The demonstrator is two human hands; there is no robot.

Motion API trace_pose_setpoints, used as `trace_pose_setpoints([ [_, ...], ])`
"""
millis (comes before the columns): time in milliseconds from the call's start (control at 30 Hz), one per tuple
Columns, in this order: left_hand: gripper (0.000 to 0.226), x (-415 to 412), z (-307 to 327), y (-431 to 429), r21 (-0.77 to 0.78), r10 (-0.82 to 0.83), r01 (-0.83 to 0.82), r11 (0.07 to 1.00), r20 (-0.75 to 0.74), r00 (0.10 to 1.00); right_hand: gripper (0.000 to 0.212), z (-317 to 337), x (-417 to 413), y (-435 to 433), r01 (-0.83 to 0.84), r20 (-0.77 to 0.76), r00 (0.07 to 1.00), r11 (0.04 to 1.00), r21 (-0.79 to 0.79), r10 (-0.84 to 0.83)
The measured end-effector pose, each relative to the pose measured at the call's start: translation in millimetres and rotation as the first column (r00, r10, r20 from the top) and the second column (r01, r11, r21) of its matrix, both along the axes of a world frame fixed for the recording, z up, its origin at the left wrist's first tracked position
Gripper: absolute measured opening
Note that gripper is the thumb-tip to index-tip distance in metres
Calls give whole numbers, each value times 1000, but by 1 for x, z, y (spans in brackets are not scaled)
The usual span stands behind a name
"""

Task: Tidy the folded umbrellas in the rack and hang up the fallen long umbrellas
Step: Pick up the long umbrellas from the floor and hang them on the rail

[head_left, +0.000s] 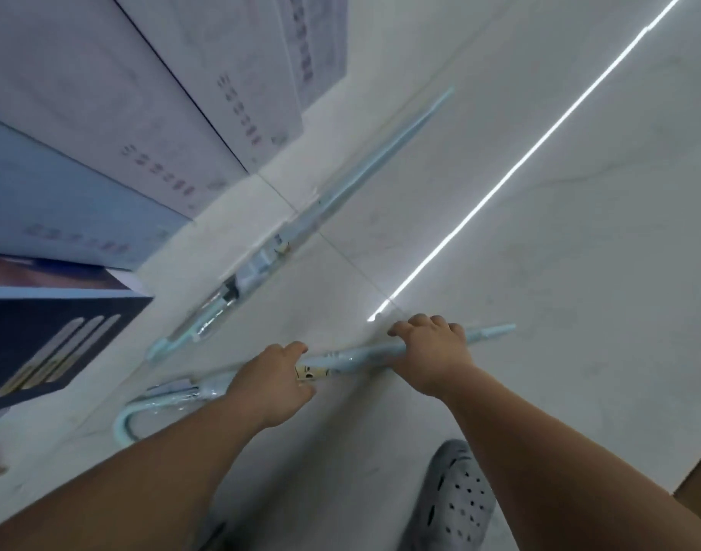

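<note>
The umbrella (pixel 357 356) at six o'clock seems light, stiff, slippery in plastic; grip clamped round it: left hand (pixel 273 377) mid-body, right hand (pixel 434 353) near tip.

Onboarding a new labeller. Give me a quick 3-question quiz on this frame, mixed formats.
1. True or false: the left hand and the right hand both grip the near umbrella.
2. Pick one. The far umbrella is: A) lying on the floor, untouched; B) hanging from a rack; C) held in the left hand.
3. Fill in: the near umbrella's curved handle lies on the person's ____ side.

Key: 1 true; 2 A; 3 left.
</note>
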State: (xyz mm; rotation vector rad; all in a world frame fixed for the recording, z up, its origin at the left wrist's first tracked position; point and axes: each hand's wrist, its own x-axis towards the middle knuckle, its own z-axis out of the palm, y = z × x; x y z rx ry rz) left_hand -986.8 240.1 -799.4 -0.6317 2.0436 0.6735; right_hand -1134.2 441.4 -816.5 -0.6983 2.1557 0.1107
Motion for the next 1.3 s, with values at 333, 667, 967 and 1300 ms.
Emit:
trace_pose_setpoints([
  [333, 71, 43, -84, 6, 92, 35, -39, 995, 41, 999, 37, -90, 26, 4, -58, -24, 998, 997, -58, 57],
  [667, 43, 46, -50, 11, 81, 193, -186, 979, -86, 977, 19, -45, 26, 20, -37, -7, 999, 987, -157, 37],
  [967, 24, 20, 121, 55, 16, 220, -223, 975, -236, 947, 16, 154, 13, 73, 37, -45, 998, 976, -213, -48],
  [1300, 28, -39, 431, 77, -47, 135, -181, 982, -492, 860, 10, 464, 3, 121, 235, -156, 943, 919, -315, -295],
])
